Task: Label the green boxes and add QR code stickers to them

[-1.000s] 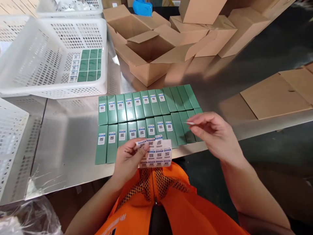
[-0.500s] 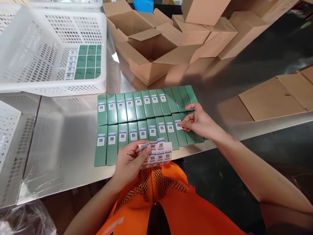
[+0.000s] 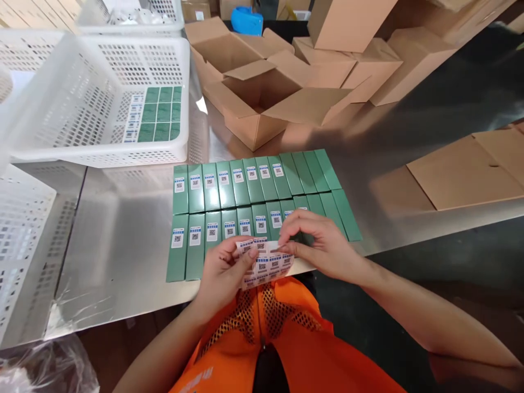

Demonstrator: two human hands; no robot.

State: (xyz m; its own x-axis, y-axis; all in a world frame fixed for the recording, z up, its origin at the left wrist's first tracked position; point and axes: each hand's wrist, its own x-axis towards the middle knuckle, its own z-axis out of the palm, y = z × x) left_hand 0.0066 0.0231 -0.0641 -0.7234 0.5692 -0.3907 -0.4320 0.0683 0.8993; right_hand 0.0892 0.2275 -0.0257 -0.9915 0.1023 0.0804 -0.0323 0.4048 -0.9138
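My left hand [image 3: 227, 270] holds a sheet of QR-code stickers [image 3: 262, 266], thumb on top, just above the near edge of the table. At the sheet's upper right, my right hand [image 3: 313, 240] pinches a sticker, mostly hidden by the fingers, beside a bare strip of backing. Behind both hands, slim green boxes [image 3: 179, 256] lie side by side in two rows. Those on the left and middle bear a white-and-blue QR sticker [image 3: 195, 236]. Several plain green boxes [image 3: 327, 169] make up the right end. My hands cover part of the near row.
A white perforated basket [image 3: 102, 155] at the upper left holds more green boxes [image 3: 159, 113]. Open cardboard cartons [image 3: 254, 128] stand at the back of the metal table [image 3: 110, 240]. Flat cardboard [image 3: 470, 166] lies on the right, and another white basket [image 3: 24, 234] is at far left.
My right hand has moved from the near row of boxes back to the sticker sheet. The sticker that stuck up at the sheet's top edge no longer shows there. My left hand keeps its hold.
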